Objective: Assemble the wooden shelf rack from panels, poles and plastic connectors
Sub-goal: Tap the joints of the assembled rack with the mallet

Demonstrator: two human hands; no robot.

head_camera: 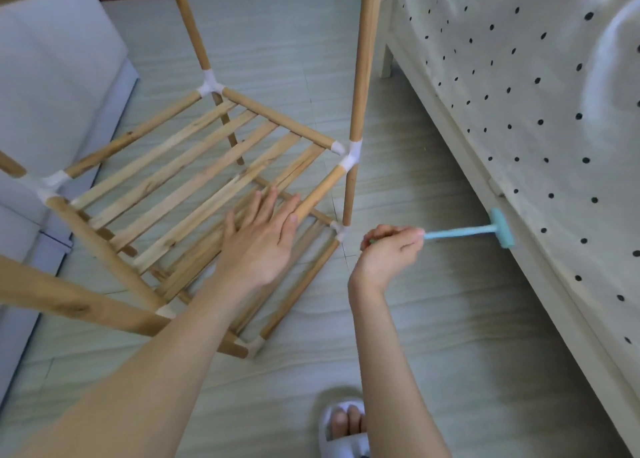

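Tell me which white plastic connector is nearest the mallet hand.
The lower-tier corner connector, just left of the right hand holding the blue mallet. The connector above it and the others sit farther off.

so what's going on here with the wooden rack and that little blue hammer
A person is putting together a wooden shelf rack on the floor beside a bed. The left hand lies flat with straight fingers on the slatted shelf, against a side pole. The right hand grips a small blue plastic hammer, held out to the side, away from the rack. White plastic connectors already join the poles at the corners, and two shelf levels are in place.
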